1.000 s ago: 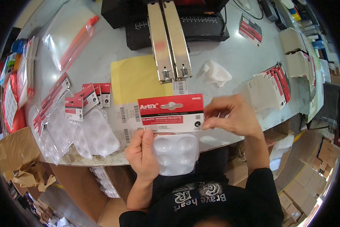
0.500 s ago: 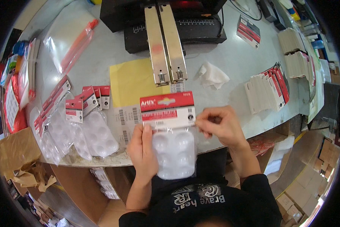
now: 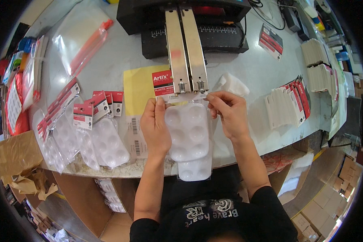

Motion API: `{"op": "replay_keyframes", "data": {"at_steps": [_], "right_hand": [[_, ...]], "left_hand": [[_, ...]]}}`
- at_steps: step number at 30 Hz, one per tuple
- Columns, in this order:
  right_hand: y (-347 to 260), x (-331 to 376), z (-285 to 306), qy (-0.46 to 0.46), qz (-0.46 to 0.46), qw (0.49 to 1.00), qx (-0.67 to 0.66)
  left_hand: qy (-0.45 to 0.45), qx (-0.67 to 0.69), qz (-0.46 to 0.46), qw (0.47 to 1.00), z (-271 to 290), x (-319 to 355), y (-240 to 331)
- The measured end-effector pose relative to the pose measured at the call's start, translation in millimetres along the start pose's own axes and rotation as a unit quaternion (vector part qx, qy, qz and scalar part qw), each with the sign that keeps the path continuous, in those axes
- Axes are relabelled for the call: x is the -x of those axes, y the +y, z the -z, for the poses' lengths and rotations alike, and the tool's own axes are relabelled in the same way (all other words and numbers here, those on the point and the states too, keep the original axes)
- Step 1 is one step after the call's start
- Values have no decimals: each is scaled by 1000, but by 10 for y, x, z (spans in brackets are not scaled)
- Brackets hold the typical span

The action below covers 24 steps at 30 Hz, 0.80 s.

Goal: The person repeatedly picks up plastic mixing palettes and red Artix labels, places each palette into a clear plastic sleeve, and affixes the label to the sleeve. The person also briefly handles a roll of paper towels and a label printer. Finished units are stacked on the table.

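Observation:
A white plastic paint palette (image 3: 188, 131) with round wells hangs below a folded red-and-white header card (image 3: 162, 84). My left hand (image 3: 155, 125) is closed on the card's lower left corner, thumb on top. At its lower right corner, my right hand (image 3: 228, 115) pinches the card between thumb and fingertips. The card's upper part lies beneath the two metal arms (image 3: 194, 52) of a black bench machine (image 3: 149, 42) that looks like a stapler, and they hide its middle. A second white palette (image 3: 194, 169) shows under the first, past the table's front edge.
Carded palettes (image 3: 111, 141) lie heaped at the left. A yellow sheet (image 3: 139, 86) and a barcode sheet (image 3: 136, 139) lie beside my left hand. To the right are a crumpled white tissue (image 3: 232, 84), a stack of header cards (image 3: 284, 105) and a loose card (image 3: 271, 42).
Both hands have moved away from me, sliding the header card and palette forward under the machine's metal arms. A second palette now shows below the first. The whole view has shifted slightly.

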State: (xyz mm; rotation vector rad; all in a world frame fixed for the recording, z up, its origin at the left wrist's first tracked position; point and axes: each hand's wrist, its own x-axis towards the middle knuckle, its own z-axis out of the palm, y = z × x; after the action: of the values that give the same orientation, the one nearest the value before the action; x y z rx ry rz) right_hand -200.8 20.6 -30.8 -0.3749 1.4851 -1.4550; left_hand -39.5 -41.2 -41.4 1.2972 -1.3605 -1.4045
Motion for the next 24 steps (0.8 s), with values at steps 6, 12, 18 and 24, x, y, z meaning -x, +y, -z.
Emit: {"op": "replay_keyframes", "data": {"at_steps": [6,12,18,24], "right_hand": [[-43,15,43,-5,20,1000,-5],[102,-27,41,-18,17,1000,15],[-709,224,671,270,362,814,366],[-969,163,2086,222,214,795,522]], "left_hand": [[3,14,-12,1000,3,-14,36],[-2,-9,-24,1000,-39,-31,-77],[101,-262,2,960,943,-35,200],[296,-652,-201,669,1830,-141,398]]}}
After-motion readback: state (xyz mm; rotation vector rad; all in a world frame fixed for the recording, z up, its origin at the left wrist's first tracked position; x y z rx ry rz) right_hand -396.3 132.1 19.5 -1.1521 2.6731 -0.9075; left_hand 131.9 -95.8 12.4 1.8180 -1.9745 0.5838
